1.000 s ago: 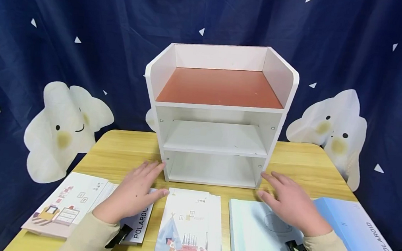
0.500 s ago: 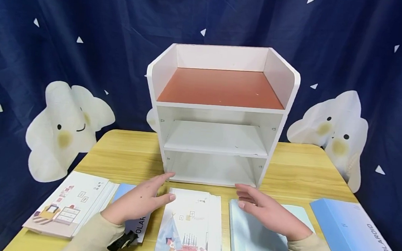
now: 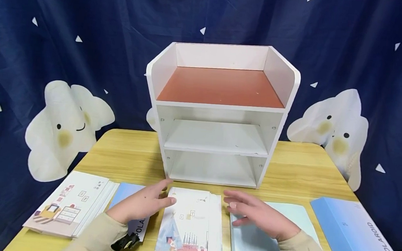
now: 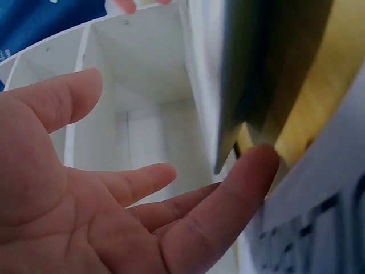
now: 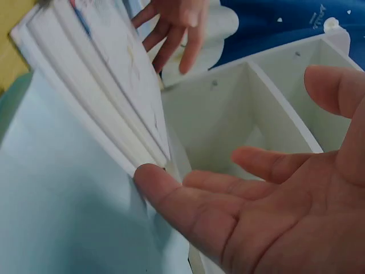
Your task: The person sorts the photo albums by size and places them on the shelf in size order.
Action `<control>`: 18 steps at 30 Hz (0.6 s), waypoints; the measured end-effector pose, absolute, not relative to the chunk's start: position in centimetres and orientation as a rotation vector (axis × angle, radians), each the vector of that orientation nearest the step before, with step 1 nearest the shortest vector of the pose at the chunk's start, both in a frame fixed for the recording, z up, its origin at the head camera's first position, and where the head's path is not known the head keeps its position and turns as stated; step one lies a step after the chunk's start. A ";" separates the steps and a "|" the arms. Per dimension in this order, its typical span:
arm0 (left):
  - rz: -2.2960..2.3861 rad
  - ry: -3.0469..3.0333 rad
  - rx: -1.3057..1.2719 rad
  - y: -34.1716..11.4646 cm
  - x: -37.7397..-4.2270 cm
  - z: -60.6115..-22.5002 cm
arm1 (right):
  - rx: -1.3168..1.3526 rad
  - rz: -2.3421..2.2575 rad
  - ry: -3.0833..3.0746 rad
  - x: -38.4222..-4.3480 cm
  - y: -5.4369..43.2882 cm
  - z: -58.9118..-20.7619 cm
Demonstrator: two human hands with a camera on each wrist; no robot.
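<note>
Step in hand looks like reach for middle books (image 3: 192, 223) — flat on table (image 3: 127, 151), in front of shelf (image 3: 218, 137), between left hand (image 3: 142, 205) and right hand (image 3: 262, 216). Both hands empty, fingers loosely extended; whether any fingertip touches, cannot tell. Next move seems to call for closing inward on side edges — uneven at right, so square grip needed.

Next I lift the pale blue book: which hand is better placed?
Right, I'd judge: in the head view the right hand overlaps the pale blue book and holds nothing. The left hand is mostly left of the tent book.
</note>
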State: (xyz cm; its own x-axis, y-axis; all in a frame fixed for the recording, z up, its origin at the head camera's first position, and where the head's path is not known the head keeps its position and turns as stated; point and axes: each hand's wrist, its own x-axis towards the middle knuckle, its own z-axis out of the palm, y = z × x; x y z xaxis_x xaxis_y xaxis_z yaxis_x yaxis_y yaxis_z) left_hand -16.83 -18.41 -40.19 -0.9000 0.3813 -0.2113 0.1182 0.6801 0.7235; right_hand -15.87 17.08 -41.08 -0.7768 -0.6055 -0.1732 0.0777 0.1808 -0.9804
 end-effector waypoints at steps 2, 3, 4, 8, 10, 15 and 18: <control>1.008 2.569 0.403 -18.1 -16.7 -40.5 | -0.476 -1.628 1.937 -15.7 16.8 -41.0; 0.981 2.579 0.409 -18.0 -16.7 -40.6 | -0.474 -1.611 1.955 -15.7 16.6 -40.9; 0.961 2.585 0.413 -17.8 -16.7 -40.7 | -0.473 -1.588 1.975 -15.6 16.5 -40.9; 0.944 2.585 0.414 -17.4 -16.8 -41.0 | -0.500 -1.476 2.027 -15.5 15.8 -40.8; 0.953 2.590 0.395 -17.3 -16.8 -41.2 | -0.509 -1.447 2.010 -15.5 15.5 -40.9; 1.041 2.578 0.303 -17.1 -17.1 -41.9 | -0.468 -1.569 1.860 -15.5 15.2 -41.5; 1.148 2.518 0.261 -17.0 -17.3 -42.3 | -0.402 -1.732 1.683 -15.3 15.5 -42.1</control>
